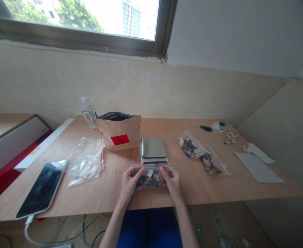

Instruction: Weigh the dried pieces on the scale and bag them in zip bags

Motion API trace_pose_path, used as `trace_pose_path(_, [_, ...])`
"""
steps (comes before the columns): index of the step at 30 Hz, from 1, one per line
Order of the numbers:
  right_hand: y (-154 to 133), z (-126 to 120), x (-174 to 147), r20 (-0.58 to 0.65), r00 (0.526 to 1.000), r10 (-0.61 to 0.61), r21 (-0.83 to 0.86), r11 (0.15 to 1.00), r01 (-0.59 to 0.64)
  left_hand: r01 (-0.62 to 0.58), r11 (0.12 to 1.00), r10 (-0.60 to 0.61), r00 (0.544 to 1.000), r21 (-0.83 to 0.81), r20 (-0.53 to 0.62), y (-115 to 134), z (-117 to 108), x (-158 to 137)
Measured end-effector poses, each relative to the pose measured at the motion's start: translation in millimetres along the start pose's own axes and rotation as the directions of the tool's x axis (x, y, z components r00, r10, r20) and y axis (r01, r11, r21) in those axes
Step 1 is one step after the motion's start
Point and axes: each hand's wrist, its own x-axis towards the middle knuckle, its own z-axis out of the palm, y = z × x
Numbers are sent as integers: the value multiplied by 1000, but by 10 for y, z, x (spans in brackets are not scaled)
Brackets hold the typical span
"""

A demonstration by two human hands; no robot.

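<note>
Between both hands is a clear zip bag (152, 179) with a red seal line, filled with dark and tan pieces and a small white packet. My left hand (131, 179) pinches its upper left corner, and my right hand (172, 181) grips the upper right one, thumbs on the front. Just behind the bag stands a digital kitchen scale (154, 148) with a bare metal plate; the bag partly covers its display. Left of the scale is an upright brown paper pouch (122, 134), its top gaping, with a red label. Two more filled zip bags (192, 144) lie to the right.
Flat clear zip bags (88, 160) and a tablet (44, 187) with a plugged-in cable lie on the left. A plastic bottle (88, 112) stands behind the pouch. Toward the right are a green-handled screwdriver (205, 128), a white camera (219, 126) and white paper (260, 168).
</note>
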Motion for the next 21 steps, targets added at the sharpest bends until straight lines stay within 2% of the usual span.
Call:
trace_pose_path(7, [-6,-3,-5,-36,999,-16,-16,1000,16,-17,1000,17,1000,14,6,-37,-25,-2])
trace_pose_path(16, [12,-4,-2,-25,996,-83,-8,997,83,-43,998,42,999,48,17,-22,-38,-7])
trace_pose_path(21, [31,-18,-4,-33,999,-37,11,999,37,-29,998,25,998,62,64,-20,-31,-3])
